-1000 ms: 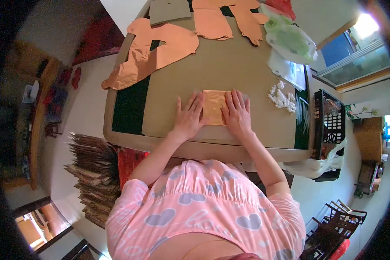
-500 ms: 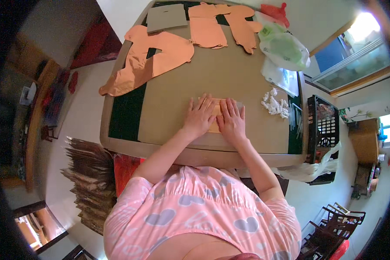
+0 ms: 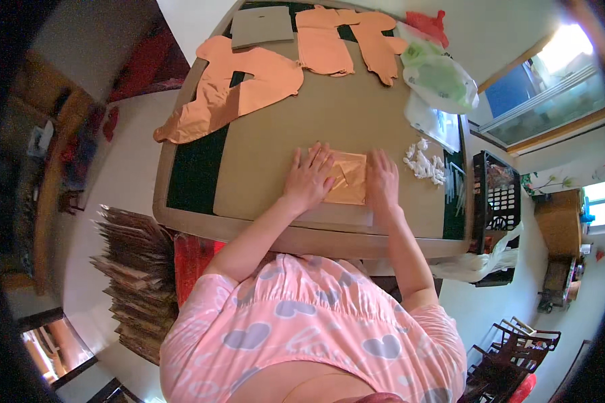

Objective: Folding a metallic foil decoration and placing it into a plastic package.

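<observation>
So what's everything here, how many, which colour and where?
foil packet: one, copper, near middle
foil shapes: several, copper, far side
card: one, grey, far left
board: one, brown, on table
table: one, green, middle
plastic bag: one, green-white, far right
bundle: one, red, far right
tangled bits: uncounted, white, right
thin sticks: several, pale, right edge
crate: one, black, right of table
cabinet: one, brown, right background
flat sheets: one stack, brown, floor left
chair: one, dark, lower right
dress: one, pink-grey, lower middle
left fingers: one set, bare, on packet
right fingers: one set, bare, beside packet

The person wears a pink short-sleeved garment (image 3: 316, 332) with grey hearts (image 3: 382, 347) and a gathered seam (image 3: 316, 298).
</observation>
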`<state>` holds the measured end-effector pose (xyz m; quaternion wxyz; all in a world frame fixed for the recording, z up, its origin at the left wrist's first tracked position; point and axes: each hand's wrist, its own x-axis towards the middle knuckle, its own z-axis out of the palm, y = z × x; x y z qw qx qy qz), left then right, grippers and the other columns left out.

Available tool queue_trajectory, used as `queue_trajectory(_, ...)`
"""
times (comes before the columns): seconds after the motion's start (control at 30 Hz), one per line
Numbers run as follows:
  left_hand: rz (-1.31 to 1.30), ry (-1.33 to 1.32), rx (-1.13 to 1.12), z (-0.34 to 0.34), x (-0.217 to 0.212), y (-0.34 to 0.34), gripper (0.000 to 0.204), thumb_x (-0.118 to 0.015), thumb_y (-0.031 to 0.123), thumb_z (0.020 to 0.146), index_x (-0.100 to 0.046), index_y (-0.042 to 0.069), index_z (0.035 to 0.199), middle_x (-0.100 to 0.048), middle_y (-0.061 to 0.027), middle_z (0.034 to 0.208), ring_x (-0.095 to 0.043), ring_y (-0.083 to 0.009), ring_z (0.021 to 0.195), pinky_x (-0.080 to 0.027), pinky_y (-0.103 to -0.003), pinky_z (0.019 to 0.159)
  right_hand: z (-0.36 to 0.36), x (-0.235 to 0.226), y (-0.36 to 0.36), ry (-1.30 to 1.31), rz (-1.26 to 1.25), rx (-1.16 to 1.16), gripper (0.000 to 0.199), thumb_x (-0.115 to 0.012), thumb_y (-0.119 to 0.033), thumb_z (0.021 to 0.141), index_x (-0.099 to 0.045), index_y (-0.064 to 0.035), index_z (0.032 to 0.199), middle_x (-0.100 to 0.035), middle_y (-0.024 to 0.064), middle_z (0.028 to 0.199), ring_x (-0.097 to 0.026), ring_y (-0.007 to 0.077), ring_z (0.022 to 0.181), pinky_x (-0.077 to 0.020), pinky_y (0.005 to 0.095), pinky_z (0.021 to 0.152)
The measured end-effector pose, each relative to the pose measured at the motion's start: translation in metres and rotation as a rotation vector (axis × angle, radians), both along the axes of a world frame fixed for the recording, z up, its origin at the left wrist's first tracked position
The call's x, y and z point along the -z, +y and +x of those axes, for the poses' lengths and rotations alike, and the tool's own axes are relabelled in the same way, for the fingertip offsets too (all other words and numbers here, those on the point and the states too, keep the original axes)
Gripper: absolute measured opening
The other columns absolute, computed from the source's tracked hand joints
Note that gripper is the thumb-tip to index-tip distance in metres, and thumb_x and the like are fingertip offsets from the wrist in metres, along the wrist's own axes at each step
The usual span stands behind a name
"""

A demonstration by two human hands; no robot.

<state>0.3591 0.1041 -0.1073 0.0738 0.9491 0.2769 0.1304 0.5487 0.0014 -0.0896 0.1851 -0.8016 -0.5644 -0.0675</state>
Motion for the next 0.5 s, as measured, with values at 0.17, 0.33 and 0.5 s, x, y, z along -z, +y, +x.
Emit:
queue_trajectory(0.17, -0.049, 0.040, 0.005, 0.000, -0.001, -0.001, 0.059, -0.043, 0.041, 0.096, -0.034, 0.010, 0.145, -0.024, -0.0096, 0.154, -0.021, -0.0274, 0.143, -0.015, -0.057, 0.114, 0.022, -0.007, -0.012, 0.193, -0.075, 0.076, 0.026, -0.061, -0.016, 0.085, -0.057, -0.0046, 0.108, -0.058, 0.0182, 0.109, -0.053, 0.0340, 0.105, -0.0438, 0.0441, 0.090)
queue_trajectory(0.33, -0.038, 0.029, 0.006, 0.002, 0.002, 0.000, 0.060, -0.043, 0.043, 0.096, -0.034, 0.011, 0.145, -0.024, -0.0093, 0.154, -0.020, -0.0266, 0.143, -0.015, -0.058, 0.113, 0.022, -0.014, -0.001, 0.612, -0.035, 0.124, 0.029, -0.069, -0.019, 0.079, -0.056, -0.0015, 0.099, -0.060, 0.0199, 0.096, -0.058, 0.0374, 0.093, -0.0475, 0.0439, 0.081)
queue_trajectory(0.5, -0.024, 0.014, -0.011, 0.002, 0.003, 0.000, 0.061, -0.044, 0.046, 0.095, -0.035, 0.012, 0.145, -0.026, -0.0088, 0.154, -0.021, -0.0250, 0.143, -0.014, -0.058, 0.113, 0.028, -0.018, 0.002, 0.487, -0.109, 0.090, 0.022, -0.067, -0.016, 0.080, -0.058, 0.0000, 0.092, -0.062, 0.0191, 0.093, -0.061, 0.0346, 0.091, -0.0490, 0.0425, 0.079)
